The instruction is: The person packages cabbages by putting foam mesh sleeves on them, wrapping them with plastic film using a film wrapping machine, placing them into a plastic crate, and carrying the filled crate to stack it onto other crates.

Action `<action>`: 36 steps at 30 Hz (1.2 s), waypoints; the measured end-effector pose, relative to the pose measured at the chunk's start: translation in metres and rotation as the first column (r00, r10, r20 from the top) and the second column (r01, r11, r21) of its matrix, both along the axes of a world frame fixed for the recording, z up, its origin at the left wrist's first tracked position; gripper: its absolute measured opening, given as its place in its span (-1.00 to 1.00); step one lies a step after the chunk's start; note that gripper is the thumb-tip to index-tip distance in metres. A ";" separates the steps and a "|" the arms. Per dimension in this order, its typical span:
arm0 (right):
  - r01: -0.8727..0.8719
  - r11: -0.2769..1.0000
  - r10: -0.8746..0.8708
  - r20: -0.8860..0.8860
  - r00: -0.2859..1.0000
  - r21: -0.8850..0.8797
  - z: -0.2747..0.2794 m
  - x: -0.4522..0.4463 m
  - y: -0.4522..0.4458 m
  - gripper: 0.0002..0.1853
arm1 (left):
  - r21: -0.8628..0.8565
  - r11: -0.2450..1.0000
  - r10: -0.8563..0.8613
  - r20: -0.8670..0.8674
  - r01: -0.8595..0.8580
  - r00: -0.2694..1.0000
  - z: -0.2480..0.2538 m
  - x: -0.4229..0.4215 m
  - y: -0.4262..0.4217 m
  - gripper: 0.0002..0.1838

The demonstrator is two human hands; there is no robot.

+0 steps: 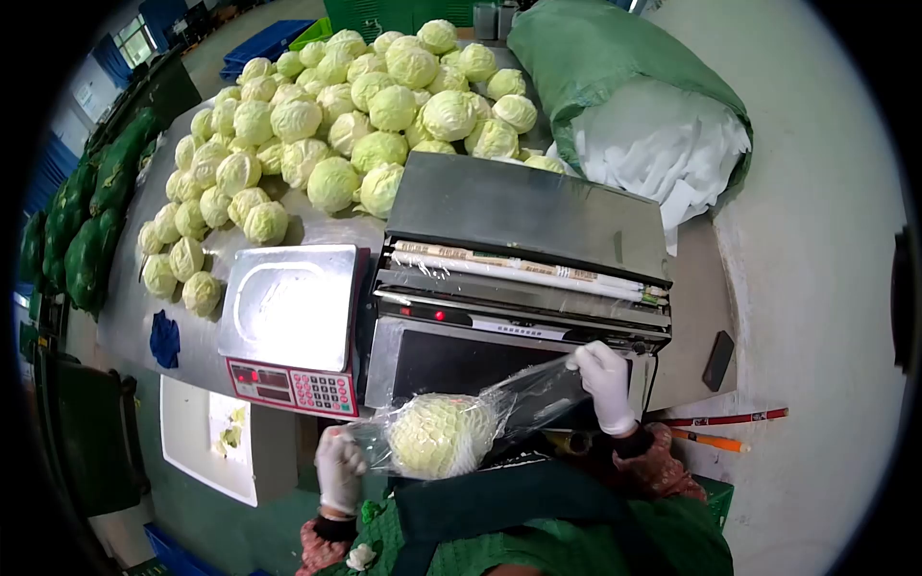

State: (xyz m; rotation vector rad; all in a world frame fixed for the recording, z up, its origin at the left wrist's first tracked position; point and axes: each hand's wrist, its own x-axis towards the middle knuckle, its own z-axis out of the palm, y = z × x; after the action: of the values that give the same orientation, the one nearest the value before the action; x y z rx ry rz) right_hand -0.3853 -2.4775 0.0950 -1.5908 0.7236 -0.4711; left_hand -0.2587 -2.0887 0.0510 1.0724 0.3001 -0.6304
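Head view: at lower centre, the gloved left hand (340,470) and the gloved right hand (603,389), further right and higher, each pinch clear film (538,384) stretched between them. The cabbage (440,440) lies in that film at lower centre, close against the apron (519,494). Uneven pulling could split the film, and a slack side could let the round head roll over the near edge. Film may also cling to the black plate (480,363) just above if that is hot; I cannot tell. To the left, the scale (288,298) has a corner close to the film, a likely snag. Right of the wrapping machine (528,206) there is more elbow room, beside a dark object (717,360). Upper left, piled cabbages (384,106) crowd the bench (125,298), leaving little space behind the scale.
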 end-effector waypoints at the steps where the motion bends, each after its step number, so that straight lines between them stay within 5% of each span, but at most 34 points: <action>1: -0.013 0.938 0.030 0.043 0.999 -0.345 -0.021 0.010 0.007 -0.81 | 0.033 0.999 -0.017 -0.011 0.017 1.000 -0.015 -0.006 -0.005 -0.85; 3: -0.047 0.827 0.048 -0.012 0.999 -0.561 -0.034 0.038 0.035 -0.88 | -0.071 0.992 -0.106 -0.080 0.100 0.991 -0.021 -0.016 -0.023 -0.86; 4: -0.109 0.529 0.108 -0.060 0.992 -0.842 -0.034 0.055 0.053 -0.93 | -0.021 0.992 -0.129 -0.066 0.128 0.989 -0.026 -0.022 -0.038 -0.85; 5: -0.106 0.518 0.214 0.008 0.977 -0.849 -0.038 0.069 0.071 -0.91 | 0.006 0.990 -0.142 -0.060 0.143 0.988 -0.028 -0.022 -0.049 -0.85; 6: -0.132 0.679 0.288 0.096 0.953 -0.722 -0.051 0.081 0.091 -0.92 | 0.032 0.987 -0.155 -0.054 0.157 0.986 -0.029 -0.021 -0.060 -0.84; 7: -0.225 0.676 0.365 0.054 0.929 -0.702 -0.052 0.092 0.111 -0.93 | 0.104 0.987 -0.140 0.217 0.120 0.966 -0.027 -0.014 -0.067 -0.83; 8: -0.181 0.831 0.337 0.216 0.917 -0.527 -0.034 0.099 0.127 -0.92 | 0.164 0.984 -0.138 0.471 0.067 0.871 -0.024 -0.003 -0.077 -0.81; 9: -0.229 0.880 0.357 0.262 0.897 -0.415 -0.032 0.103 0.134 -0.91 | 0.131 0.991 -0.072 0.513 0.005 0.855 0.011 0.010 -0.087 -0.83; 11: -0.165 0.705 0.499 0.318 0.806 -0.689 -0.003 0.104 0.143 -0.88 | -0.032 0.982 -0.164 0.323 0.184 0.932 0.033 0.046 -0.079 -0.84; 13: -0.113 0.650 0.589 0.404 0.700 -0.752 0.014 0.109 0.142 -0.80 | -0.097 0.774 -0.432 0.642 0.625 0.634 0.049 0.062 -0.081 -0.83; 14: -0.107 0.600 0.644 0.399 0.652 -0.793 0.032 0.108 0.138 -0.78 | -0.216 0.608 -0.599 0.507 0.764 0.620 0.049 0.063 -0.077 -0.79; 17: -0.037 0.469 0.641 0.311 0.701 -0.883 0.076 0.102 0.120 -0.75 | -0.377 0.325 -0.649 0.578 0.867 0.495 0.060 0.056 -0.091 -0.72; 18: 0.141 0.602 0.453 0.482 0.750 -0.786 0.079 0.105 0.121 -0.75 | -0.425 0.170 -0.593 0.676 0.889 0.437 0.046 0.062 -0.096 -0.89; 19: 0.077 0.618 0.472 0.447 0.759 -0.783 0.080 0.106 0.110 -0.71 | -0.432 0.144 -0.605 0.674 0.890 0.425 0.052 0.063 -0.097 -0.89; 21: 0.024 0.530 0.628 0.412 0.660 -0.848 0.091 0.122 0.125 -0.74 | -0.329 0.168 -0.876 0.382 0.929 0.294 0.072 0.065 -0.099 -0.62; 22: -0.102 0.547 0.726 0.410 0.552 -0.831 0.084 0.132 0.136 -0.81 | -0.303 0.160 -0.890 0.367 0.939 0.270 0.068 0.066 -0.101 -0.61; 23: -0.265 0.480 0.741 0.224 0.633 -0.837 0.084 0.130 0.143 -0.82 | -0.299 0.174 -0.880 0.381 0.938 0.284 0.062 0.067 -0.101 -0.60; 25: -0.562 0.472 0.847 0.172 0.503 -0.679 0.059 0.125 0.154 -0.81 | -0.278 0.266 -0.852 0.380 0.923 0.360 0.044 0.063 -0.098 -0.58; 26: -0.552 0.488 0.830 0.165 0.532 -0.676 0.038 0.124 0.161 -0.81 | -0.265 0.355 -0.818 0.375 0.896 0.435 0.033 0.059 -0.095 -0.57; 29: -0.787 0.574 0.774 0.464 0.430 -0.227 0.012 0.109 0.169 -0.66 | -0.148 0.738 -0.598 0.307 0.658 0.740 0.007 0.050 -0.087 -0.53; 31: -0.904 0.426 0.851 0.328 0.411 0.029 0.027 0.078 0.159 -0.52 | -0.093 0.923 -0.335 0.290 0.375 0.897 0.005 0.055 -0.078 -0.51; 32: -0.897 0.337 0.760 0.480 0.438 0.285 0.033 0.065 0.158 -0.45 | -0.093 0.967 -0.192 0.340 0.236 0.920 0.014 0.059 -0.078 -0.50; 33: -0.829 0.195 0.722 0.496 0.483 0.524 0.031 0.048 0.158 -0.46 | -0.106 0.981 -0.100 0.446 0.163 0.890 0.025 0.060 -0.076 -0.48; 35: -0.793 0.026 0.651 0.592 0.475 0.608 0.014 0.031 0.161 -0.50 | -0.040 0.988 -0.069 0.746 0.148 0.663 0.082 0.037 -0.092 -0.51; 36: -0.871 0.192 0.675 0.583 0.452 0.452 0.007 0.021 0.164 -0.56 | 0.388 0.857 -0.513 0.696 0.339 0.502 0.053 0.029 -0.077 -0.49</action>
State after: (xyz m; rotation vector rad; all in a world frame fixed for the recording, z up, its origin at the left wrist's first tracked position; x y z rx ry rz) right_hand -0.3643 -2.3133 0.1020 -0.8826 -0.2342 0.3953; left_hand -0.2301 -2.1658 0.1043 1.5439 -0.7363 -0.5062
